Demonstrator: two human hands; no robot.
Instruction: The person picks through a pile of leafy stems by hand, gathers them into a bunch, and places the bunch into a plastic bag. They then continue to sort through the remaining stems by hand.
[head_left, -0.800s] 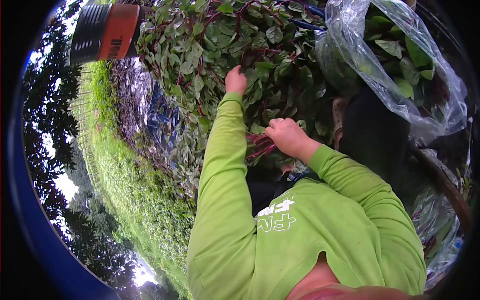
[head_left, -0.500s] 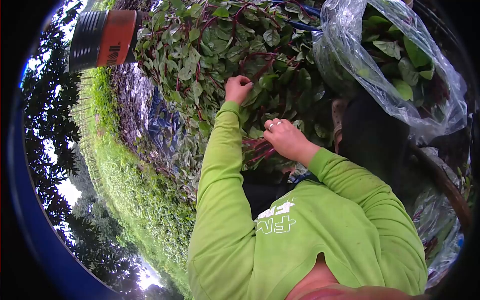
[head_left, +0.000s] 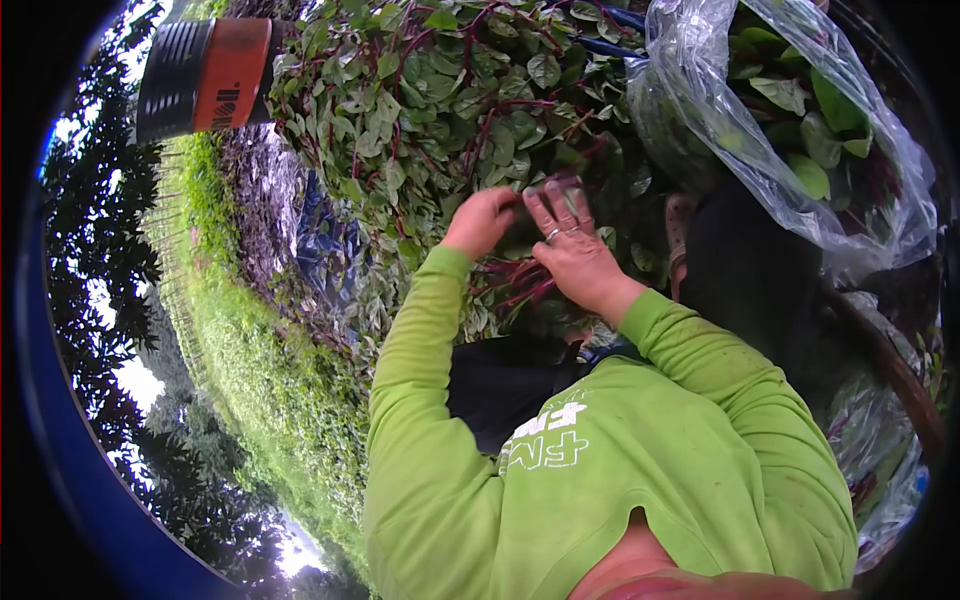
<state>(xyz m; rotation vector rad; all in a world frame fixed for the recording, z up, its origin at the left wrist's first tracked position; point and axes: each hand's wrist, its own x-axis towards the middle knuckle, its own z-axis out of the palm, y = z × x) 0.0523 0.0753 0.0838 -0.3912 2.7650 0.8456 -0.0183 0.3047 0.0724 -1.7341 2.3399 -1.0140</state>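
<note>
A large heap of red-stemmed leafy greens, looking like Malabar spinach (head_left: 400, 130), spreads in front of me. My left hand (head_left: 482, 222) is closed in a pinch at the heap's near edge; its fingertips are blurred and I cannot make out what they grip. Just right of it, nearly touching, my right hand (head_left: 582, 262) has its fingers stretched out over the leaves, with a ring on one finger. Below and left of that palm lies a bunch of cut red stems (head_left: 512, 283). A blurred reddish stem shows just beyond the right fingertips.
To the right, a clear plastic bag (head_left: 690, 90) holds more green leaves (head_left: 820, 140). A black and red drum (head_left: 205, 80) lies at the upper left. Blue sheeting (head_left: 325, 235) lies beside the heap, and a brown curved bar (head_left: 890, 370) is at the right.
My left hand has moved down and right, close to my right hand. My right hand has moved slightly up and right, its fingers going from curled to stretched out.
</note>
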